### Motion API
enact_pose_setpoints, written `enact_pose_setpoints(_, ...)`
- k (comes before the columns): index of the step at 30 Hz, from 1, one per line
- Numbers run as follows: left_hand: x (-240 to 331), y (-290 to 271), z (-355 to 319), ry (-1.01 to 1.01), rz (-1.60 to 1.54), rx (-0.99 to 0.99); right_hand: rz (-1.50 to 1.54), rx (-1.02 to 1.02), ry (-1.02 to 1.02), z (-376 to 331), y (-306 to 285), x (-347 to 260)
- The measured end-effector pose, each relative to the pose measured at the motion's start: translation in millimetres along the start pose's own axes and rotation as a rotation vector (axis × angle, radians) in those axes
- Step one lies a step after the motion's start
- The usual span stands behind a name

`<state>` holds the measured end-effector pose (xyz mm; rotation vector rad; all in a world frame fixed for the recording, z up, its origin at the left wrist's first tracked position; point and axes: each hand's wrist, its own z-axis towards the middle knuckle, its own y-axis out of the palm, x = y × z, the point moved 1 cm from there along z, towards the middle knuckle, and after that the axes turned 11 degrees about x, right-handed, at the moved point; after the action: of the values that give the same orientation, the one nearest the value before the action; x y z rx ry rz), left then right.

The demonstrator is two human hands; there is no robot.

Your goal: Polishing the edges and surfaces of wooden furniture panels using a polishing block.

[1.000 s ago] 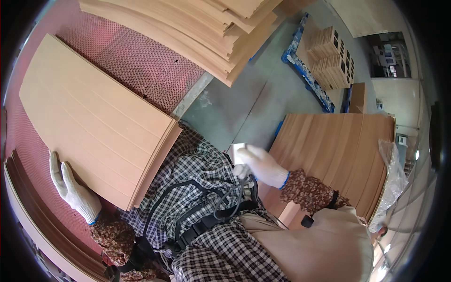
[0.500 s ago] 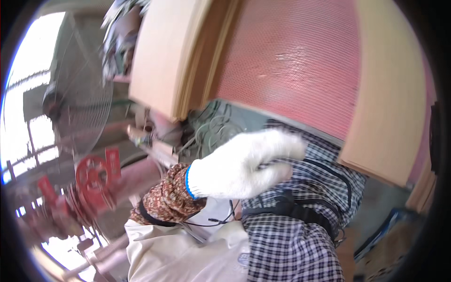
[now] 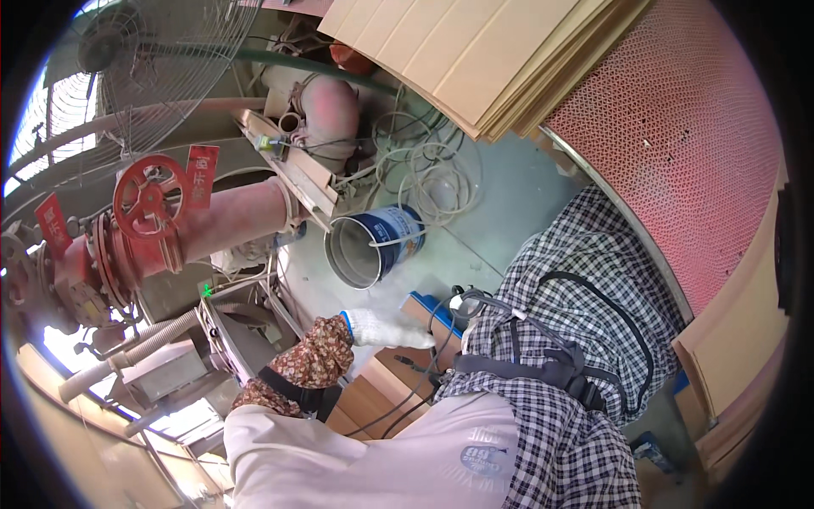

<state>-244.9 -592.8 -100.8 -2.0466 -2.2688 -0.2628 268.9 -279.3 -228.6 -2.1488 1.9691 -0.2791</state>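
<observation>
"If you zoom in on the left hand [image 3: 390,329], what's it got?"

"Honestly can't tell. The gloved fingers look straight and pretty close together, tips near the checked apron [image 3: 568,450]."

"And those brown boards [image 3: 386,386]?"

"Just below the glove, partly hidden by the shirt [image 3: 373,458]. Blue bucket [image 3: 392,239] on the floor beyond, tan panels [image 3: 466,55] stacked by the red mesh [image 3: 670,153]."

The boards [image 3: 462,59] look matt, the bucket [image 3: 392,227] metallic.
</observation>
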Motion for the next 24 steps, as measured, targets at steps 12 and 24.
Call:
enact_pose_setpoints(12, 11.7, -11.1, 30.6, 0.161, -1.013, -0.121, -0.037, 0.021, -0.017, 0.2, -7.1, -13.3)
enact_pose_setpoints(24, 2.2, -22.6, 8.6, 0.318, -1.128, 0.001, -0.06, 0.028, -0.019, 3.8, -10.9, -19.6)
